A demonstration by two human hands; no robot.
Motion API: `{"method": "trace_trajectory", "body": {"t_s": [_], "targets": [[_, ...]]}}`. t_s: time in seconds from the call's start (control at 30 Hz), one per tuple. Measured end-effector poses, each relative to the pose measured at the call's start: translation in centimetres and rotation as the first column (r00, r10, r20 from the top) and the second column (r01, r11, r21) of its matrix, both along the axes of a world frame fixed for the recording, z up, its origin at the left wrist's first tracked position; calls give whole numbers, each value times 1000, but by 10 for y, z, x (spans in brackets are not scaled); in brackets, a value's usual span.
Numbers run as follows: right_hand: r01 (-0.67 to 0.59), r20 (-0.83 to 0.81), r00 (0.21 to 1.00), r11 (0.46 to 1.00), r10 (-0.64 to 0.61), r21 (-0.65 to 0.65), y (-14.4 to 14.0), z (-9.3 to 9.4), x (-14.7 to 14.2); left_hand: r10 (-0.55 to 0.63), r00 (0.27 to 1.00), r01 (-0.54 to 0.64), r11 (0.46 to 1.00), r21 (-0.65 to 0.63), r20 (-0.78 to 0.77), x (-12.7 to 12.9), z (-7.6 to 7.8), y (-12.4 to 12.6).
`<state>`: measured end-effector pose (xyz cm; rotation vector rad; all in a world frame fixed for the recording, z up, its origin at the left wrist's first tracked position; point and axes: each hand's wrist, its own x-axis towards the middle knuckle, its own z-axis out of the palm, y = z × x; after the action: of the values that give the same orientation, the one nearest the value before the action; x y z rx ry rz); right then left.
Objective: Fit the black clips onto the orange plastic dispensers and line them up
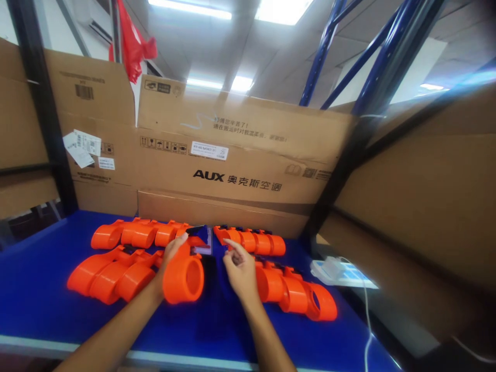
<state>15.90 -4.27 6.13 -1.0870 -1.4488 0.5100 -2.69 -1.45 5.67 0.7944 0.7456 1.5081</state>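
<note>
Both forearms reach in from the near edge over the blue desk (46, 289). Left hand (170, 256) grips an orange tube (184, 279), a short, wide, glossy plastic cylinder whose open round mouth faces the camera; a dark clip (201, 240) sits at its far end (detail blurred). Right hand (240, 268) hovers just beside it, empty, fingers loosely curled with the forefinger out. Rows of like orange tubes (116, 276) lie on either side, near both hands. Cardboard boxes (240, 155) stand behind, and a white pack (333, 271) lies at right.
</note>
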Motion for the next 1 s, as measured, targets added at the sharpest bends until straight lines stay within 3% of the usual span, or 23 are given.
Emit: {"method": "trace_trajectory", "body": {"t_s": [0.1, 0.2, 0.47, 0.63, 0.77, 0.87, 1.0], "targets": [[103, 221, 966, 986, -131, 133, -2, 6, 14, -15, 1000, 15, 1000, -21, 11, -1, 1, 0], [126, 419, 884, 967, -210, 219, -4, 7, 24, -8, 1000, 7, 999, -35, -11, -1, 1, -3], [226, 662, 706, 966, -251, 125, -6, 6, 29, 6, 999, -7, 1000, -25, -39, -1, 3, -7], [265, 713, 660, 961, -237, 75, -8, 3, 26, -2, 999, 2, 1000, -1, -53, 0, 4, -6], [267, 689, 685, 961, -239, 68, -8, 3, 27, -1, 994, 4, 999, 33, -110, 0, 1, -5], [197, 584, 781, 975, -220, 104, -9, 7, 24, 6, 990, 3, 998, 64, -142, 2, 1, -6], [-52, 345, 939, 996, 22, 77, -14, 11, 10, -46, 981, 66, 992, 103, -187, 8, 2, -11]]}}
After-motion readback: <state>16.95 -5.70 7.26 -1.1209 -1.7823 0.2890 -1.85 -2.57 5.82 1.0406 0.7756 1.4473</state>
